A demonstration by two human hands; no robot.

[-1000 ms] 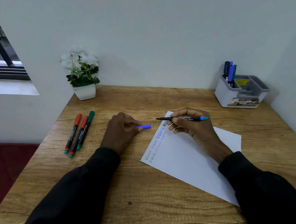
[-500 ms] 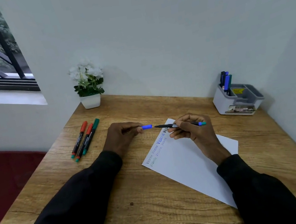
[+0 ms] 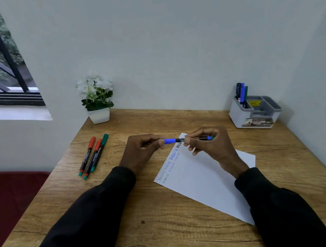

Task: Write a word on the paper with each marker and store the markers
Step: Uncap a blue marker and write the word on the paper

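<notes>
Above the paper's (image 3: pixel 205 182) far corner, the left hand (image 3: pixel 138 150) pinches the blue cap (image 3: pixel 169 141) against the marker (image 3: pixel 194 139), which the right hand (image 3: pixel 208 144) pinches by its barrel. The marker looks light, stiff and smooth, best gripped mid-barrel so the cap seats straight. Fingers hide the tip, so whether the cap is fully on cannot be told. The written words are too small to read surely.

The counter (image 3: pixel 172 218) is matt, grainy wood with dark cracks. On it lies a smooth white paper (image 3: pixel 205 182). The organizer (image 3: pixel 242 118) and the flowerpot (image 3: pixel 99 116) look like smooth plastic.
</notes>
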